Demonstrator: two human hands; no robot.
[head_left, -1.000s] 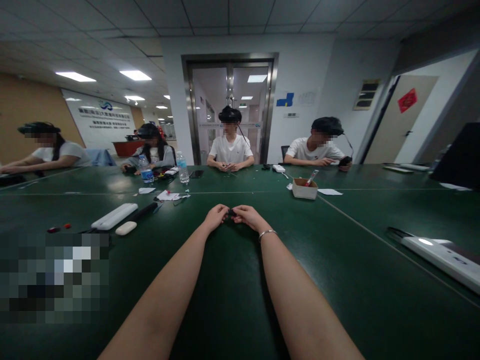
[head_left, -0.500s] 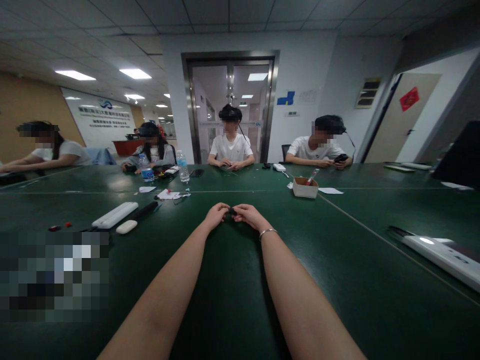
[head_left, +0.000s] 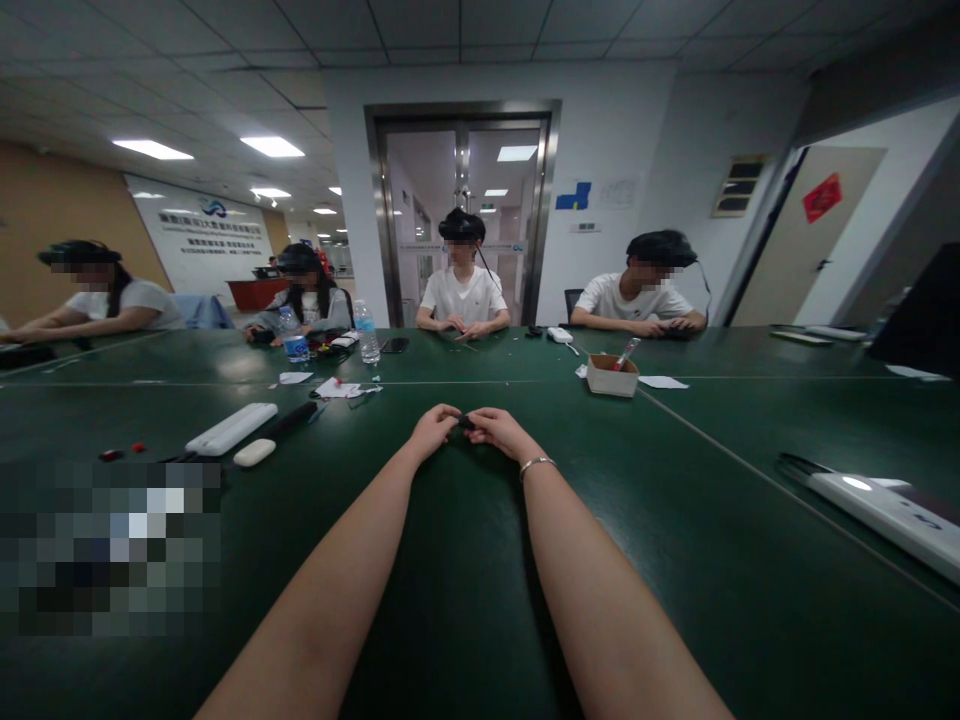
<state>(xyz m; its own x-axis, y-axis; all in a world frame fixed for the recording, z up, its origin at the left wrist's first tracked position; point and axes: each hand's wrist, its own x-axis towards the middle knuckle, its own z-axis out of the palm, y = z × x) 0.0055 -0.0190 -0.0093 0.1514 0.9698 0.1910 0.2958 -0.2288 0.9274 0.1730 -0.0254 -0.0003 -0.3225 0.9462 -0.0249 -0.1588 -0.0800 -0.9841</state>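
Between my fingertips is a small black object (head_left: 464, 422), too small and too covered by fingers to name its kind. My left hand (head_left: 435, 430) is closed on its left end, fingers bent over it. From the other side my right hand (head_left: 499, 431) pinches it with thumb and forefinger; a silver bracelet (head_left: 537, 466) circles that wrist. Both hands meet just above the dark green table (head_left: 465, 560), with the forearms reaching straight forward.
To the left lie a white power bank (head_left: 231, 430), a white rounded case (head_left: 255, 453) and small red pieces (head_left: 138, 447). Ahead stand water bottles (head_left: 367, 334) and an open box (head_left: 612, 378). A white device (head_left: 885, 515) lies right. Several people in headsets sit around the table.
My hands and the black object hold nearly the same place. The person at the right has lowered the dark thing in their hands towards the table.
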